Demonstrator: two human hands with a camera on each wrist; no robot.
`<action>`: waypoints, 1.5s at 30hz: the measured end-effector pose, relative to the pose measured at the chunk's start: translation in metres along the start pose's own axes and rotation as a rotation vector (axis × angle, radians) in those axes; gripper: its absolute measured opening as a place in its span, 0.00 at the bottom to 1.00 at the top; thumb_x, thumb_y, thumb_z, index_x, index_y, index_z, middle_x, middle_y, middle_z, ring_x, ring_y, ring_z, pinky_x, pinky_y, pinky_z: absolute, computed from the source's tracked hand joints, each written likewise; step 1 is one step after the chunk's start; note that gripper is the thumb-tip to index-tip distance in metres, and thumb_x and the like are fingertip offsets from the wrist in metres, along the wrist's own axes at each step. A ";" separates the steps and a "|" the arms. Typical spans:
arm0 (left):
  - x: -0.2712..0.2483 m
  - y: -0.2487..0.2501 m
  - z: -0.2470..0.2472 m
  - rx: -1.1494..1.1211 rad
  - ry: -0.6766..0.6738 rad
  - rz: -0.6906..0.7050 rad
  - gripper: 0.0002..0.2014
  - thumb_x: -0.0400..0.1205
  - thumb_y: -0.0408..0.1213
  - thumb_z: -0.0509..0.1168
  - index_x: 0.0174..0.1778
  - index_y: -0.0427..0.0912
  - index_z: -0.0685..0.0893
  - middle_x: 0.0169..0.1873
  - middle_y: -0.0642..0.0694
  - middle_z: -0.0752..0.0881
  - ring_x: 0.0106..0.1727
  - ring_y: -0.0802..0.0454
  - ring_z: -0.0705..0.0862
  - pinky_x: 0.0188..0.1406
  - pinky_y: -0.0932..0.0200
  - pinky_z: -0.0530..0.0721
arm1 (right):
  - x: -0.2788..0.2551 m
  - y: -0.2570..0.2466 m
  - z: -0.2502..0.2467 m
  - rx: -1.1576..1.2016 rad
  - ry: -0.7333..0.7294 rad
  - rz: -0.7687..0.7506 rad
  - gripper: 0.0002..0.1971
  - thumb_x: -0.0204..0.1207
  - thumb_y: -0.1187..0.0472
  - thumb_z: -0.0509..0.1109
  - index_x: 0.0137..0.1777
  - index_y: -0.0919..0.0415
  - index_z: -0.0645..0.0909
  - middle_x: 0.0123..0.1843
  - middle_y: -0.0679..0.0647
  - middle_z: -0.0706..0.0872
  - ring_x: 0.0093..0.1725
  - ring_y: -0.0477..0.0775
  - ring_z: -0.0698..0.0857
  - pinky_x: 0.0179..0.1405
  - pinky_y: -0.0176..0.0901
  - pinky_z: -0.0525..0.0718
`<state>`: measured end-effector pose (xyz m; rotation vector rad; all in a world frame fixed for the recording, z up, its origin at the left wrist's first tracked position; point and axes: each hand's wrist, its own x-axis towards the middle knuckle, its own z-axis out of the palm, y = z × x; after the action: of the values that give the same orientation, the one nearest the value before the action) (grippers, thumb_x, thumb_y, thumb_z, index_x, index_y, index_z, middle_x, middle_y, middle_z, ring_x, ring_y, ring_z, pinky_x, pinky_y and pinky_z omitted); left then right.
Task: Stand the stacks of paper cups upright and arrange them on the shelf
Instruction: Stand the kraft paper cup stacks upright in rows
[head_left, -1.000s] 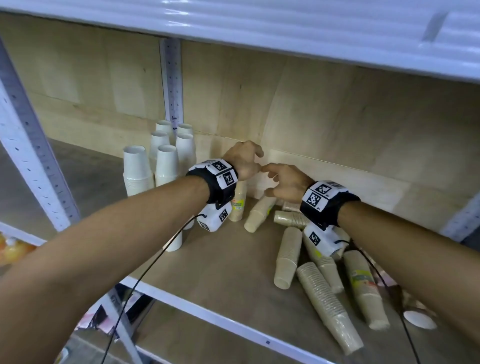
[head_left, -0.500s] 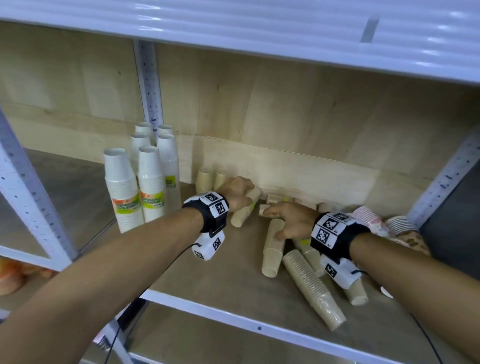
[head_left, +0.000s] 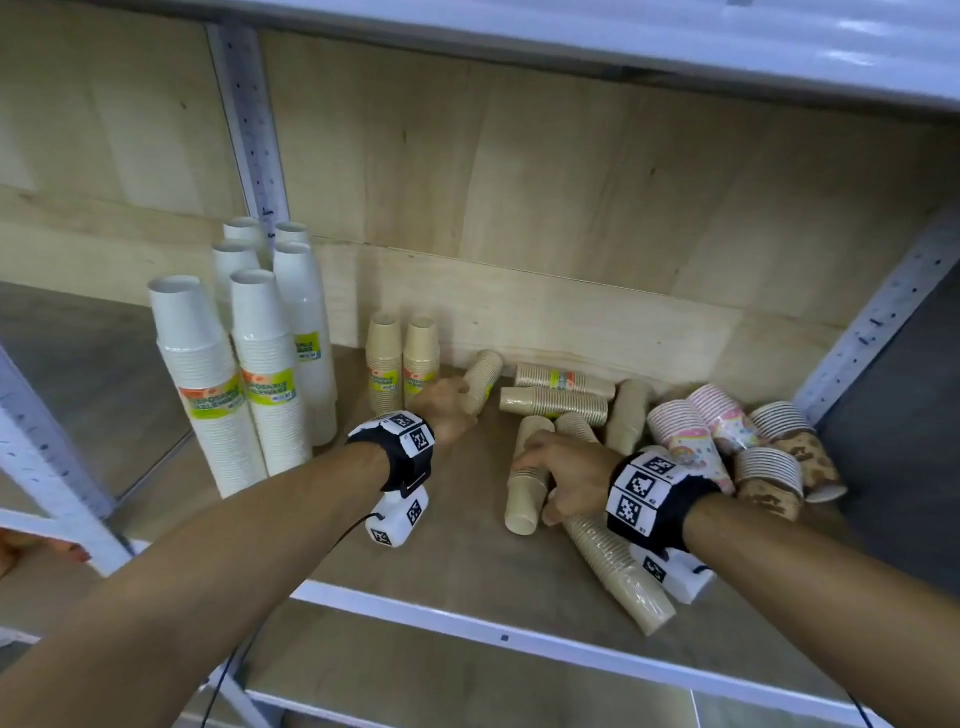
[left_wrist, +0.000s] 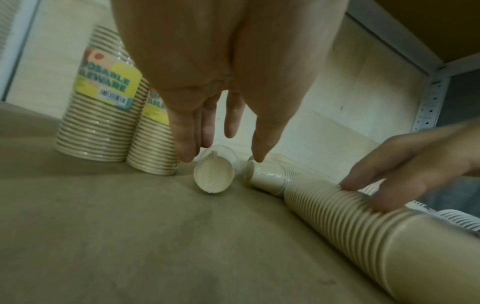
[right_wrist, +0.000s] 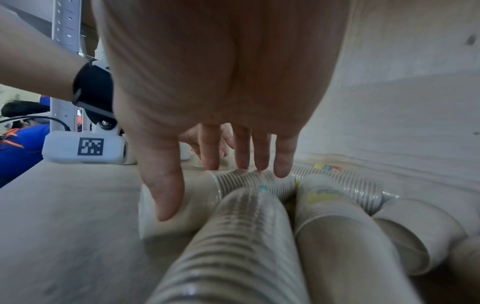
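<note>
Two tan cup stacks (head_left: 402, 364) stand upright by the back wall. Several more tan stacks lie tumbled to their right. My left hand (head_left: 449, 408) hovers beside one short lying stack (head_left: 485, 376). In the left wrist view its fingers (left_wrist: 187, 144) hang straight just above that stack's end (left_wrist: 214, 176), holding nothing. My right hand (head_left: 556, 475) rests on top of another lying tan stack (head_left: 524, 499). Its fingers (right_wrist: 259, 160) lie straight across the ribbed rims and the thumb sits on the end cup. A longer stack (right_wrist: 233, 246) lies under that wrist.
Tall white cup stacks (head_left: 239, 384) stand upright at the left. Patterned cup stacks (head_left: 727, 441) lie heaped at the right by a metal post (head_left: 872, 322). The shelf's white front rail (head_left: 467, 623) runs below my arms and another shelf hangs close overhead.
Both hands have come down from the back wall towards the lying stacks. My right hand has moved nearer and settled on one. The view has dropped and shifted right.
</note>
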<state>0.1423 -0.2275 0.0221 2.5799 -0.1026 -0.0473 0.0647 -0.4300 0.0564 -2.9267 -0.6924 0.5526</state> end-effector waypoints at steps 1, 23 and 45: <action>0.000 0.000 0.003 0.002 0.013 0.000 0.30 0.78 0.42 0.72 0.77 0.44 0.73 0.69 0.44 0.80 0.68 0.44 0.79 0.65 0.52 0.79 | 0.000 0.000 0.001 -0.004 0.012 -0.005 0.38 0.60 0.52 0.83 0.73 0.48 0.77 0.70 0.50 0.73 0.68 0.55 0.75 0.66 0.46 0.74; 0.011 -0.013 0.021 -0.096 0.084 0.024 0.24 0.73 0.33 0.73 0.64 0.45 0.74 0.57 0.45 0.84 0.57 0.42 0.83 0.49 0.57 0.78 | 0.021 -0.017 0.015 -0.166 0.067 -0.128 0.36 0.65 0.53 0.80 0.75 0.46 0.74 0.76 0.54 0.66 0.77 0.56 0.64 0.74 0.52 0.68; -0.016 0.031 -0.069 -0.064 0.106 0.138 0.11 0.73 0.39 0.71 0.51 0.49 0.85 0.42 0.48 0.88 0.44 0.50 0.87 0.39 0.60 0.82 | 0.010 -0.028 -0.054 0.189 0.388 0.029 0.20 0.68 0.55 0.73 0.57 0.53 0.72 0.46 0.50 0.82 0.45 0.56 0.82 0.38 0.46 0.80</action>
<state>0.1277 -0.2162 0.0970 2.4988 -0.2351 0.1355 0.0807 -0.4006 0.1084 -2.7484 -0.5170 0.0404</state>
